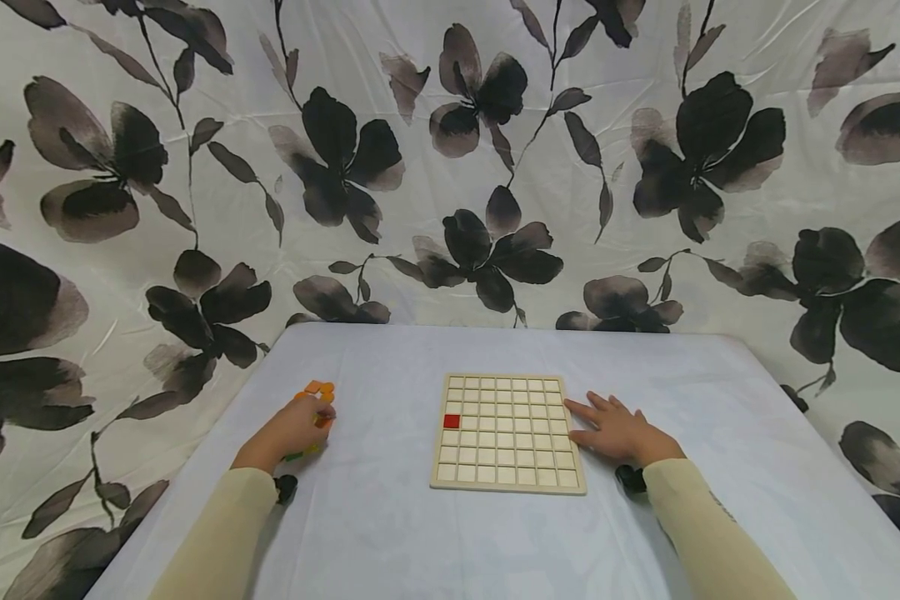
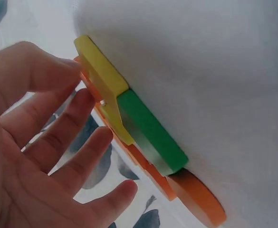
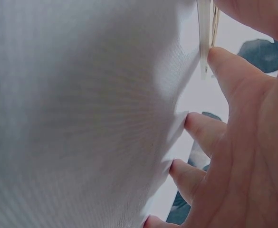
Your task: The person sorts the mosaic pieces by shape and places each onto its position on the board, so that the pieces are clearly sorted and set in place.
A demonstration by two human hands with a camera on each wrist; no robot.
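Observation:
My left hand (image 1: 298,427) reaches over a small group of coloured pieces at the left of the table. In the left wrist view its thumb and index fingertips are at an orange piece (image 2: 92,85), partly hidden behind a yellow piece (image 2: 103,69); the other fingers spread apart. Against the yellow one lies a green block (image 2: 153,133), followed by a round orange piece (image 2: 198,197). A wooden grid board (image 1: 506,485) lies mid-table, with one red square (image 1: 452,422) in its left column. My right hand (image 1: 617,428) rests spread on the table, fingertips at the board's right edge.
A white cloth (image 1: 375,533) covers the table. Behind and beside it hangs a pale curtain with dark flowers (image 1: 337,167). More orange pieces (image 1: 313,387) lie just beyond the left hand. Dark wrist devices (image 1: 630,478) sit at both sleeve ends.

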